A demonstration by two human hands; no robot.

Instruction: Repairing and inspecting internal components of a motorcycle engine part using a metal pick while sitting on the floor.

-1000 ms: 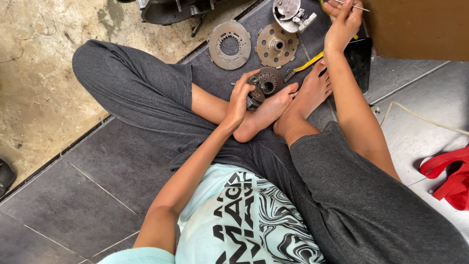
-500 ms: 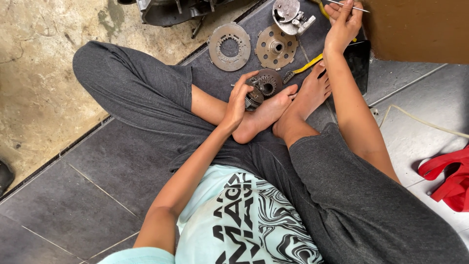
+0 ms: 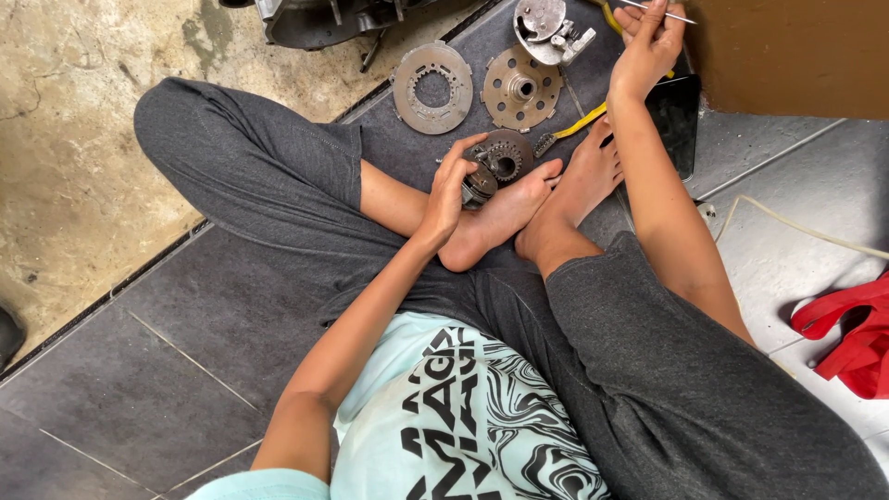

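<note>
The person sits cross-legged on a dark tiled floor (image 3: 185, 370), bare feet meeting in front. The left hand (image 3: 451, 190) rests on a round dark gear part (image 3: 500, 159) that lies on the floor just beyond the toes; its fingers are curled together over the near edge of that part, gripping it. The right hand (image 3: 646, 46) is raised further out, up and to the right of the gear part, with its fingers pinched on a thin metal rod (image 3: 669, 13) that sticks out to the right.

Just beyond the gear part lie two flat metal discs: a ring-shaped plate (image 3: 432, 87) up and to its left, and a disc with a round hub (image 3: 521, 87) straight above it. A shiny metal casting (image 3: 548, 28) sits further out, above that disc. A yellow-handled tool (image 3: 579, 125) lies just right of the gear part, running toward a black slab (image 3: 679, 116) under the right forearm. Well to the right of the gear part, a red cloth (image 3: 847, 333) lies on paler tiles, with a pale cord (image 3: 796, 227) above it
</note>
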